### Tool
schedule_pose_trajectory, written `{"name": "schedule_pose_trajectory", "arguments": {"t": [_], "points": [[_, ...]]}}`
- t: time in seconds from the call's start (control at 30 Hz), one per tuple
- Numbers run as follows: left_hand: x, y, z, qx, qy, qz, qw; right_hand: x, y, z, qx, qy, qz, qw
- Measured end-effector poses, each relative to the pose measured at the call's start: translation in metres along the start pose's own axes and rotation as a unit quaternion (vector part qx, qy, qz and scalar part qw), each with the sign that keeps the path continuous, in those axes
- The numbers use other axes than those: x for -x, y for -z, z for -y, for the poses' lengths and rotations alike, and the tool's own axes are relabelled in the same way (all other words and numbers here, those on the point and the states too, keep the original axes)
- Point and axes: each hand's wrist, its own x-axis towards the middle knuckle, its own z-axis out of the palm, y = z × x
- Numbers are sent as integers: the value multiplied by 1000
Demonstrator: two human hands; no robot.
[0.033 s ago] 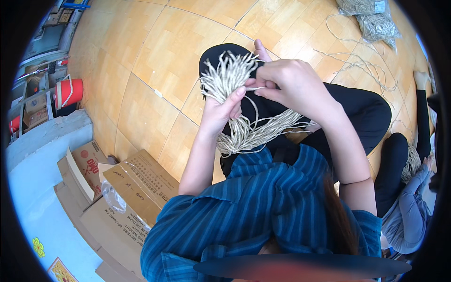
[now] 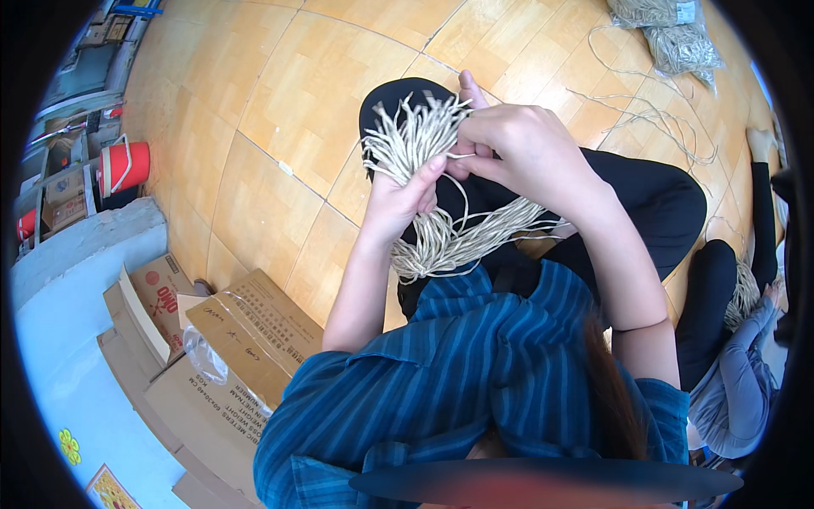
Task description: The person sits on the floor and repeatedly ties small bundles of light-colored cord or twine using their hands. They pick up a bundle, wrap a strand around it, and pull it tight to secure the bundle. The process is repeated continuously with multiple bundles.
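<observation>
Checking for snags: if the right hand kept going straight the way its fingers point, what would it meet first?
Probably the bundle of pale cords held in the left hand: the right hand points left, fingers already pinching strands there; depth is unclear.

Your bundle of cords (image 2: 424,187) is a pale beige, kind of straw-coloured, and it pops against your black trousers (image 2: 653,199). Your shirt (image 2: 475,373) is deep blue with thin lighter-blue stripes. The floor (image 2: 280,110) is warm honey-yellow wood in a parquet block pattern. On the left, near you, the cardboard boxes (image 2: 246,339) are plain brown, 1 with red print. Further left there's a red cylinder (image 2: 125,167) with a white band. Far right, the loose cords (image 2: 670,42) are the same beige.
</observation>
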Motion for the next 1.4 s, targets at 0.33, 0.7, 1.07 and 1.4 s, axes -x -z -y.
{"name": "schedule_pose_trajectory", "arguments": {"t": [0.33,0.7,1.07,1.4], "points": [[-9,-8,8,52,-16,-81,995,-7,-15,-11,-121,-51,74,989],[-11,-17,11,18,-86,-111,990,27,-69,0,-637,-206,57,741],[-4,-5,10,-43,-94,-76,992,32,-75,-6,-740,-240,169,605],[-15,-12,34,-153,-230,-281,919,38,-81,27,-500,-173,-92,844]]}}
